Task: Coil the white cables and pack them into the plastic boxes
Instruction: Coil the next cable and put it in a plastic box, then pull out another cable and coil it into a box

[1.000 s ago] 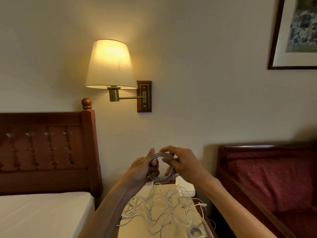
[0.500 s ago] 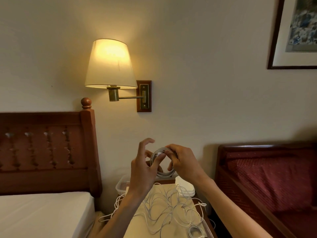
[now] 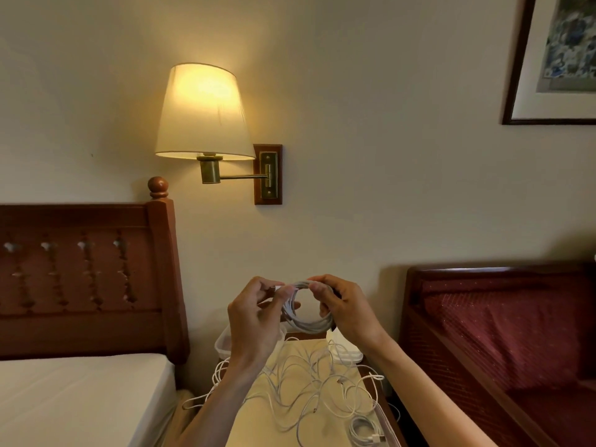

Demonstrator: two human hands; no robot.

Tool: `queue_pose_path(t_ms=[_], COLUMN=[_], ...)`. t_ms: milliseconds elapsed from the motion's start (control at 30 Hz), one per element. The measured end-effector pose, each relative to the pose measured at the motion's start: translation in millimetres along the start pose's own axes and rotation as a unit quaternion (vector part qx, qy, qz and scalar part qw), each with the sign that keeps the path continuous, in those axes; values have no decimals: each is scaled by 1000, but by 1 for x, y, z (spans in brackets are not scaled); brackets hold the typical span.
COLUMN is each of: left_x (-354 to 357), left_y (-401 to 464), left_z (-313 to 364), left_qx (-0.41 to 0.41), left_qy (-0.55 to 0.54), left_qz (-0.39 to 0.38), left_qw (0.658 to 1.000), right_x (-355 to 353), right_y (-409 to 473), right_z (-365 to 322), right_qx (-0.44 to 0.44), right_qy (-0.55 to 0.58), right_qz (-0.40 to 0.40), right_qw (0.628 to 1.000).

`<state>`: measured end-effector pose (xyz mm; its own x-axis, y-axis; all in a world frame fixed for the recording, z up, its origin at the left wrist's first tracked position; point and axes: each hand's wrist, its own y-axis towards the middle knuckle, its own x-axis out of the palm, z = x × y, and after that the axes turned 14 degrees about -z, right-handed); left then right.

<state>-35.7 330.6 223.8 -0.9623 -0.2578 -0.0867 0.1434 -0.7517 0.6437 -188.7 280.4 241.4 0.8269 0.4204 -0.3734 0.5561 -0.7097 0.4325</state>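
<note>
In the head view, a smooth, glossy white cable wound into a round coil [image 3: 306,309] is being held upright in the air between both hands, above a small nightstand [image 3: 290,421] with a pale cloth-like top. The left hand [image 3: 254,321] is pinching the coil's upper left arc, its fingers curled in with the thumb and forefinger tips meeting on the strands. The right hand [image 3: 348,314] is gripping the coil's right side, its thumb pressing on the top of the loop and the other fingers wrapping behind the strands, so the open centre of the ring is showing between the two hands.

Below the hands, thin loose white cables [image 3: 309,385] are lying in a tangled sprawl over the nightstand, some loops spilling off its left edge. A smaller wound cable [image 3: 364,430] is lying at the near right corner. A translucent plastic box [image 3: 224,345] with rounded corners is sitting at the far left of the nightstand, partly hidden by the left wrist, and a stack of white lids or boxes [image 3: 346,354] is sitting at the far right; which they are I cannot tell.

A carved dark wooden headboard [image 3: 87,275] is standing to the left, and a lit fabric-shaded wall lamp [image 3: 204,111] is glowing above.
</note>
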Motion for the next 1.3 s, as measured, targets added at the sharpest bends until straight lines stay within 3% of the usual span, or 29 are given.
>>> queue_pose_path(t_ms=[100, 267, 367, 433, 567, 700, 833, 1033, 1300], left_x=[2, 9, 22, 32, 46, 32, 13, 11, 14], left_y=[-4, -14, -35, -54, -96, -145, -189, -224, -233], left_z=[-1, -24, -51, -73, -124, -187, -241, -285, -293], left_qx=[-49, -76, -123, -157, -250, -294, -327, -326, -285], left_qy=[-89, -85, -82, -74, -6, 165, 275, 315, 370], left_qz=[7, -7, 3, -36, -168, -115, -178, -299, -304], left_qw=[995, 993, 989, 984, 954, 934, 887, 840, 830], right_x=[0, -6, -7, -6, -11, -22, -22, -8, 23], right_y=[-3, -22, -45, -61, -94, -119, -127, -125, -152], right_z=[1, 19, 41, 68, 133, 188, 231, 281, 298], right_qx=[3, 55, 77, 109, 222, 329, 397, 392, 297], right_qy=[30, 119, 99, 53, 0, -55, -108, -205, -427], right_qz=[-4, -44, -51, -28, 25, 52, 28, -27, -32], right_qw=[1000, 990, 991, 992, 975, 941, 911, 896, 854])
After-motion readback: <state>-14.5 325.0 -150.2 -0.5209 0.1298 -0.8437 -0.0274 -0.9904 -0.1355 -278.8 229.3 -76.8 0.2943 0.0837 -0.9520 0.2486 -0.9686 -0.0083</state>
